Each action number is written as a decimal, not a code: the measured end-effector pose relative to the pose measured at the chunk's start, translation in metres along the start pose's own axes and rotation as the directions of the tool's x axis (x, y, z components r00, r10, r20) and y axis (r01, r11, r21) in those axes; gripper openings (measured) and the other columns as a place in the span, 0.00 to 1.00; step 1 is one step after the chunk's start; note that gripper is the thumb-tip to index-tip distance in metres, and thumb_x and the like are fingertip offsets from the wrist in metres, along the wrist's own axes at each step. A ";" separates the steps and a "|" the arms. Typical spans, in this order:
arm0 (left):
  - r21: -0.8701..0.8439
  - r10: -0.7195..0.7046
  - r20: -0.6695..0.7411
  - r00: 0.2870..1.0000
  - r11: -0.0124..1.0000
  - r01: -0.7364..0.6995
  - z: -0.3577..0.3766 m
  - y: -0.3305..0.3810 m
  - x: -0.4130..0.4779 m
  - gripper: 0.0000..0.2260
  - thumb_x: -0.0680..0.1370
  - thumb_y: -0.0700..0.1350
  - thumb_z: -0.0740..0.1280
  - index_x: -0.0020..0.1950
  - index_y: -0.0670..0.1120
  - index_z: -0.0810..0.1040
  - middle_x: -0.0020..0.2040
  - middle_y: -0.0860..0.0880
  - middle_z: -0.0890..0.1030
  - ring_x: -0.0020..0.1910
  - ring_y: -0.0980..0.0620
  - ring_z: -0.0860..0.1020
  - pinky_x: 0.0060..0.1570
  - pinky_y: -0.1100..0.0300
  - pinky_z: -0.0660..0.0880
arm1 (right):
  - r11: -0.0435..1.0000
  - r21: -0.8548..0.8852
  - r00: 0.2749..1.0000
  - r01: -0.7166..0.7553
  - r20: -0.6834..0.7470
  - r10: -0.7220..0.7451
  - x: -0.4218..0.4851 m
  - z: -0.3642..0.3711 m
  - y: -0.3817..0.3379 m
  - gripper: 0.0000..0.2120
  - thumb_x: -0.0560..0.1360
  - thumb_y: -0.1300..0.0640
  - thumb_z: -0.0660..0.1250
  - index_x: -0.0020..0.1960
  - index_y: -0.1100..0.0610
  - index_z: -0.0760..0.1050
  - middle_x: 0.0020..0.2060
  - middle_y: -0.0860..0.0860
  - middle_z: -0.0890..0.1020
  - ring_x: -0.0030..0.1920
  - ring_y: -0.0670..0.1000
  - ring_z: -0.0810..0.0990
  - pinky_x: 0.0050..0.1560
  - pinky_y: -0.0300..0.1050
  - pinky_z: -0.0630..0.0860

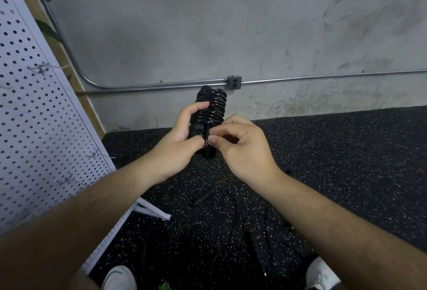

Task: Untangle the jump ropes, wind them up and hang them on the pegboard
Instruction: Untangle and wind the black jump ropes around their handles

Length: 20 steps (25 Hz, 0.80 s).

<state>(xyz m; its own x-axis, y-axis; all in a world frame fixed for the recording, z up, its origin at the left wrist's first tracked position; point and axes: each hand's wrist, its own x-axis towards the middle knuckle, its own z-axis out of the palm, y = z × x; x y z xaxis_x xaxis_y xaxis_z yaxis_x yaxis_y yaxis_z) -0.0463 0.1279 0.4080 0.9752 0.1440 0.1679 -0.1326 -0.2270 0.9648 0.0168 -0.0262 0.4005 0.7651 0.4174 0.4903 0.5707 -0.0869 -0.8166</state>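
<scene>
A black jump rope (212, 107) is wound in tight coils round its handles and stands upright in front of me. My left hand (179, 144) grips the bundle from the left, thumb across its lower part. My right hand (240, 144) pinches the rope's end low on the bundle, next to the left thumb. On the floor below lie more black jump ropes (233, 218), loose and tangled, with one ribbed handle (202, 196) plainly visible. The white pegboard (34, 127) stands at the left with several metal hooks (40, 68) on it.
A grey concrete wall (231, 23) is straight ahead, with a metal conduit and an outlet box (234, 82) low on it. The floor is black speckled rubber (346, 162). The pegboard's white foot (152, 211) juts onto the floor. My white shoes (120, 278) show at the bottom.
</scene>
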 end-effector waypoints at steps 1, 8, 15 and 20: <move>-0.104 -0.015 -0.024 1.000 0.994 0.013 0.001 0.001 0.001 0.33 0.72 0.35 0.62 0.71 0.64 0.68 0.66 0.49 0.78 0.63 0.49 0.79 0.63 0.48 0.77 | 0.998 -0.033 0.998 0.056 0.009 -0.056 0.001 0.000 0.000 0.05 0.75 0.63 0.74 0.48 0.57 0.86 0.43 0.48 0.81 0.48 0.45 0.80 0.52 0.35 0.75; -0.327 -0.020 -0.099 0.995 0.945 -0.014 -0.011 0.010 0.008 0.34 0.76 0.24 0.54 0.73 0.56 0.69 0.61 0.41 0.79 0.57 0.46 0.78 0.52 0.55 0.78 | 0.935 -0.267 0.972 0.233 0.073 -0.222 0.004 -0.008 0.008 0.11 0.78 0.61 0.70 0.61 0.58 0.83 0.48 0.47 0.81 0.50 0.45 0.79 0.55 0.39 0.76; -0.261 -0.023 0.034 0.999 0.965 0.031 -0.005 0.003 0.005 0.35 0.68 0.31 0.61 0.72 0.57 0.68 0.65 0.44 0.78 0.54 0.53 0.79 0.52 0.60 0.77 | 0.903 -0.295 0.949 0.313 0.062 -0.309 0.004 0.003 0.001 0.08 0.75 0.63 0.72 0.53 0.58 0.86 0.43 0.46 0.79 0.48 0.50 0.78 0.51 0.42 0.75; -0.269 -0.039 0.000 0.999 0.962 0.038 -0.018 0.003 0.008 0.35 0.76 0.23 0.55 0.74 0.56 0.68 0.59 0.43 0.80 0.54 0.49 0.78 0.51 0.58 0.78 | 0.875 -0.388 0.957 0.290 0.134 -0.257 -0.001 0.000 0.006 0.13 0.78 0.57 0.71 0.62 0.58 0.81 0.52 0.48 0.79 0.57 0.48 0.76 0.60 0.38 0.72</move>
<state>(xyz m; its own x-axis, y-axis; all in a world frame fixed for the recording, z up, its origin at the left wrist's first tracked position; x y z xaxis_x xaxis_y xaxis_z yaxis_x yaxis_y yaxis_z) -0.0417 0.1454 0.4161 0.9797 0.1531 0.1297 -0.1382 0.0458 0.9893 0.0198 -0.0271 0.3951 0.5454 0.5433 0.6383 0.8366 -0.3065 -0.4540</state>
